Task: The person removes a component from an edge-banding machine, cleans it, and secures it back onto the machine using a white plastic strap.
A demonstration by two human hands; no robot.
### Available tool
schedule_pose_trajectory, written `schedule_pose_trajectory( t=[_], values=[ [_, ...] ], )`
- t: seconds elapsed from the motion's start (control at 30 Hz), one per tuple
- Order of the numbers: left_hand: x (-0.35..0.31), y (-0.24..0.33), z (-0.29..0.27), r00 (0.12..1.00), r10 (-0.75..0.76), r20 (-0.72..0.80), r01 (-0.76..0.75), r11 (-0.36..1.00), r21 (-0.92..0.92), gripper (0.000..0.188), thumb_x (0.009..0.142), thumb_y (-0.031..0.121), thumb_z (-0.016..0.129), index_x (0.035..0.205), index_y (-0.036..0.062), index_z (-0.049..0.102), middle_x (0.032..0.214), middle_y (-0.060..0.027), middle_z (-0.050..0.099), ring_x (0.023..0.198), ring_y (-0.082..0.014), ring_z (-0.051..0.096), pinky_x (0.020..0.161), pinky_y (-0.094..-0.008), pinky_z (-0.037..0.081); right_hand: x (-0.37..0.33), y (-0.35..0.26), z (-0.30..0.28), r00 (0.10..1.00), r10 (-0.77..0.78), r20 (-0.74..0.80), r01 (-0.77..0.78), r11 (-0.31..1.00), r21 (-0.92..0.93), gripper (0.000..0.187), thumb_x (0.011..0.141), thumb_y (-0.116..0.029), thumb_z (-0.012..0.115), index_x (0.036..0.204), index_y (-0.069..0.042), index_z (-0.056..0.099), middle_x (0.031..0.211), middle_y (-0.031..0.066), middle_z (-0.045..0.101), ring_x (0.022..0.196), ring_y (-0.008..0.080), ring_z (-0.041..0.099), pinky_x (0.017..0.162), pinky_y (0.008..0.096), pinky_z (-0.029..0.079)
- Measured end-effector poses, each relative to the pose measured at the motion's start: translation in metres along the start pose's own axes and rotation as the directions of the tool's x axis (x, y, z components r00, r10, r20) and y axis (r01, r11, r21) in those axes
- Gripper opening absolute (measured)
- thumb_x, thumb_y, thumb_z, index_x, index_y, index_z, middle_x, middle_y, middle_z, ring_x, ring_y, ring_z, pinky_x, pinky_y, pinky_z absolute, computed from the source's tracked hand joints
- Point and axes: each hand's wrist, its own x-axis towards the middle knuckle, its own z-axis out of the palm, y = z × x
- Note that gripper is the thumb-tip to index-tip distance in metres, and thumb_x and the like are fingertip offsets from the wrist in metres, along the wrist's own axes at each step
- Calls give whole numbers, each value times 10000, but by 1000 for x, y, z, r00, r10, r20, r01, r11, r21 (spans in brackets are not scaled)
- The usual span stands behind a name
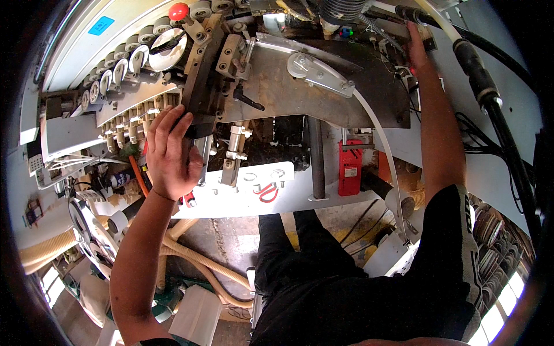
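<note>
My left hand rests against a dark metal block on the machine, beside the metal plate. Its fingers are stretched out and a little bent, with no object seen in them. At the far right of the machine, my right hand reaches in among cables and fittings. Its fingertips are partly lost there, and I cannot make out whether it grips anything. Between the hands lies a brown-grey metal plate carrying a clear guide arm. A pale strip runs from the arm's end down to the right.
A red-knobbed lever and a row of rollers stand at far left. Below the plate hang a red box and a white panel with red-handled scissors. Beige hoses cross the floor. A thick black cable hangs at right.
</note>
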Motion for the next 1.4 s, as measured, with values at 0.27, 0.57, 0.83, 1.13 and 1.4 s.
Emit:
schedule_pose_trajectory(
  t=[0.27, 0.57, 0.83, 1.13, 1.4],
  values=[
    [1, 0, 0, 1000, 8, -10, -8, 1000, -3, 578, 770, 136, 576, 1343, 68, 599, 1423, -144, 569, 1332, -397, 536, 1077, -502, 465, 23, 21, -14, 1000, 9, 14, -9, 999, 34, 896, 863, -794, 539, 1495, -160, 508, 1452, 101, 545, 1219, 285, 523, 1029, 481, 411],
    [-3, 0, -3, 1000, -6, 10, 6, 1000, 25, 573, 778, 127, 577, 1347, 71, 596, 1423, -144, 564, 1332, -398, 536, 1072, -500, 468, -33, -18, -9, 907, -165, 388, 82, 971, 223, 853, 886, -774, 529, 1457, -141, 546, 1376, 103, 607, 1159, 283, 580, 990, 469, 451],
    [-5, 0, -3, 1000, -4, 6, 4, 1000, 21, 564, 788, 138, 576, 1348, 71, 595, 1425, -141, 563, 1330, -398, 536, 1067, -493, 474, -37, -41, 35, 982, 182, -55, -179, 981, 70, 870, 883, -773, 534, 1478, -138, 531, 1404, 119, 598, 1180, 296, 584, 1003, 461, 449],
    [-9, -1, -5, 1000, -25, 5, 25, 999, 20, 559, 768, 119, 574, 1323, 63, 611, 1411, -141, 568, 1315, -398, 543, 1064, -497, 476, -16, -16, 33, 988, 151, -37, -146, 982, 118, 849, 890, -741, 564, 1483, -136, 520, 1396, 111, 568, 1158, 274, 547, 1015, 458, 424],
    [-5, 1, -5, 1000, -21, -6, 21, 1000, -6, 576, 744, 110, 580, 1317, 61, 613, 1415, -132, 564, 1322, -401, 524, 1092, -511, 445, -98, -22, 26, 919, -369, -139, 376, 926, 31, 573, 982, -516, 652, 1374, -99, 630, 1258, 90, 649, 1065, 186, 585, 959, 364, 436]
  ],
)
